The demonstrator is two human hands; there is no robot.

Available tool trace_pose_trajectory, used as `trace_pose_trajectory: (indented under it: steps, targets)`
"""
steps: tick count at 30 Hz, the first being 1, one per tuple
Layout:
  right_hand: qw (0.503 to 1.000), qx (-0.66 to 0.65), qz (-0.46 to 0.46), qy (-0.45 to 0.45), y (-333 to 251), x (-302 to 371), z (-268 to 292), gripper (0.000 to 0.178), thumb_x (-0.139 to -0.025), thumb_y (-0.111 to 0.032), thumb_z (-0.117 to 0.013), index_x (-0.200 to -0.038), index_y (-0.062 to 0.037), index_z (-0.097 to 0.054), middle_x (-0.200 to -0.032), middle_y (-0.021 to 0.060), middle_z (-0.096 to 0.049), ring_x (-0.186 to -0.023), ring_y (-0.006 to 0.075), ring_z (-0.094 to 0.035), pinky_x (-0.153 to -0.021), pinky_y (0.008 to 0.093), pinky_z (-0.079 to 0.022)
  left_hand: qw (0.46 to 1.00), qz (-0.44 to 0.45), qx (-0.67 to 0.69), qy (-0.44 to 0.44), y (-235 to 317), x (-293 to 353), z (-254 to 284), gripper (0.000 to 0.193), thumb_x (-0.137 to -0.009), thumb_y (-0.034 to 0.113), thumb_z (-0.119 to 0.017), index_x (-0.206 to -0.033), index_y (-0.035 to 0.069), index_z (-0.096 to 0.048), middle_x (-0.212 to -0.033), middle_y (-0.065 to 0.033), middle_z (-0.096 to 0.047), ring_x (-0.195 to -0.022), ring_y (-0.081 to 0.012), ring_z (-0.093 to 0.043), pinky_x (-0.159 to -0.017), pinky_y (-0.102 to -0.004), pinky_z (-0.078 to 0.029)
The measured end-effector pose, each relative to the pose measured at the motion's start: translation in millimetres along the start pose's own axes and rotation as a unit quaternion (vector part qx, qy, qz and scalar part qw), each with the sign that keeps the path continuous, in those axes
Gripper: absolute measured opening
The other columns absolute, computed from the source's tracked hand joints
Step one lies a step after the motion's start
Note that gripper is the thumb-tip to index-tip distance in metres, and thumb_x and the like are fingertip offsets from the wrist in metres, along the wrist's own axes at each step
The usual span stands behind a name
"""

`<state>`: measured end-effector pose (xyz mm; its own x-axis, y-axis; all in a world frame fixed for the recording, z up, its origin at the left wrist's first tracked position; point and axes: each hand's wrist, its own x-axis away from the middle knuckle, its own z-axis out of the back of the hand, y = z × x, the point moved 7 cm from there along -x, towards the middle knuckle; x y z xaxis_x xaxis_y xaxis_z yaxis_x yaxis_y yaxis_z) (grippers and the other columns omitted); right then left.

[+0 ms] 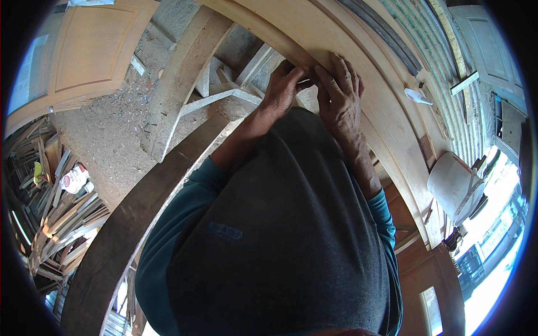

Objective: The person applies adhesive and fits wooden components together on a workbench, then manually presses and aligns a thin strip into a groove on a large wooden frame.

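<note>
**Bare fingers at board edge: snag risk**

Left hand (pixel 282 92) and right hand (pixel 341 101) were curled close together at the near edge of the long wooden board (pixel 378 106), which ran across the front and off right. Couldn't tell if they gripped anything. My read: rough grain could've splintered a fingertip; a jolt could've rolled the white bottle (pixel 417 96) on the far side.

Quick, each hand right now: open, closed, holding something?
Left hand: curled by the board; grip can't be told.
Right hand: bent at the board; grip can't be told.
</note>
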<state>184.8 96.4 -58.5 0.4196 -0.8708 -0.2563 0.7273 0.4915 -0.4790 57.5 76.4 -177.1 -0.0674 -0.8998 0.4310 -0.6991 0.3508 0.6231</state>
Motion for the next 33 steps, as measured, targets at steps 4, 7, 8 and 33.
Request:
trace_pose_trajectory:
  steps: [4, 7, 8, 33]
  targets:
    - [1.0, 0.001, 0.002, -0.009, -4.4, -2.1, 3.2, 0.038, -0.084, -0.007, -0.071, -0.121, -0.0097, -0.072, -0.148, 0.0174, -0.051, -0.139, 0.0384, -0.047, -0.114, 0.0552, -0.035, 1.0, 0.001, 0.009, 0.008, 0.0, 0.8, -1.4, 0.042, -0.106, 0.035, -0.056, -0.134, 0.003, -0.057, -0.127, -0.0081, -0.061, -0.121, -0.0203, -0.058, -0.108, -0.0418, -0.045]
    - [1.0, -0.007, -0.017, -0.005, -4.8, -3.1, 0.6, 0.036, -0.084, -0.006, -0.069, -0.12, -0.008, -0.072, -0.149, 0.0174, -0.051, -0.14, 0.0388, -0.046, -0.115, 0.0558, -0.033, 1.0, 0.011, -0.017, 0.022, 3.1, 2.4, -3.1, 0.039, -0.107, 0.032, -0.054, -0.132, 0.002, -0.057, -0.124, -0.0089, -0.062, -0.115, -0.0201, -0.06, -0.104, -0.0395, -0.048]
    - [1.0, -0.006, -0.024, -0.006, -7.0, -3.2, 0.6, 0.036, -0.084, -0.006, -0.069, -0.12, -0.0075, -0.072, -0.149, 0.0176, -0.051, -0.14, 0.039, -0.046, -0.115, 0.056, -0.033, 0.999, 0.016, -0.027, 0.028, 5.1, 3.0, -4.7, 0.038, -0.108, 0.03, -0.053, -0.132, 0.002, -0.057, -0.123, -0.0091, -0.062, -0.113, -0.0201, -0.061, -0.102, -0.0386, -0.049]
    - [0.999, 0.024, -0.004, -0.029, -2.9, 2.3, -3.1, 0.055, -0.081, -0.004, -0.066, -0.132, -0.0228, -0.069, -0.148, 0.0162, -0.051, -0.14, 0.0366, -0.047, -0.115, 0.0553, -0.036, 0.998, 0.008, -0.031, 0.048, 17.4, 1.1, -7.9, 0.053, -0.102, 0.029, -0.068, -0.14, -0.004, -0.052, -0.129, -0.0104, -0.061, -0.12, -0.0201, -0.061, -0.105, -0.0411, -0.052]
